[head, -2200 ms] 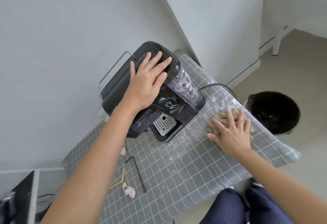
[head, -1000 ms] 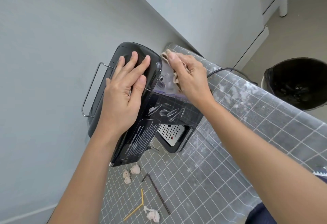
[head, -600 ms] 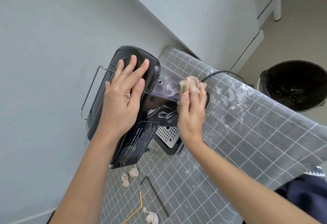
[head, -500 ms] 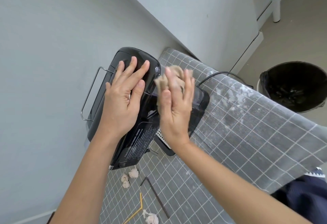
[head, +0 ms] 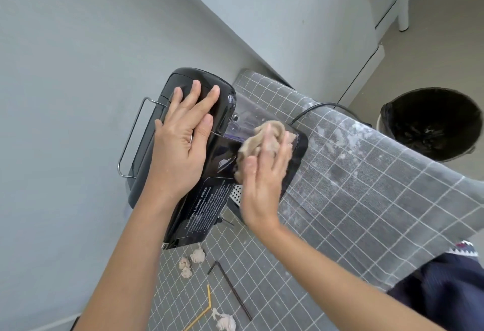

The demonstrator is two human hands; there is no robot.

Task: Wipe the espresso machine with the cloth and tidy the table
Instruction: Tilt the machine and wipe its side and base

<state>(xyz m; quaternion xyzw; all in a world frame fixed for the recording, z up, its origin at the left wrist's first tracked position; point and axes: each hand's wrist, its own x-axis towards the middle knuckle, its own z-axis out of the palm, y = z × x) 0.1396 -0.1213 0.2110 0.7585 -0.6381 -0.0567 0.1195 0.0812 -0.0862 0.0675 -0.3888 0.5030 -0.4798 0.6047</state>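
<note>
A glossy black espresso machine (head: 209,199) stands on the grey checked tablecloth (head: 353,199) against the wall. My left hand (head: 183,144) lies flat on its top, fingers spread, holding nothing. My right hand (head: 262,181) presses a crumpled beige cloth (head: 259,138) against the machine's right side, beside the clear water tank (head: 242,126). The hand is blurred with motion and covers part of the drip tray.
Crumpled paper scraps (head: 192,260) and another wad (head: 225,321), a black straw (head: 230,288) and a yellow straw (head: 203,312) lie in front of the machine. White dust smears the tablecloth at right. A black bin (head: 432,124) stands on the floor beyond the table's edge.
My right hand left the tablecloth with the cloth, went to the water tank, and has since slid down the machine's right side. My left hand stays on top.
</note>
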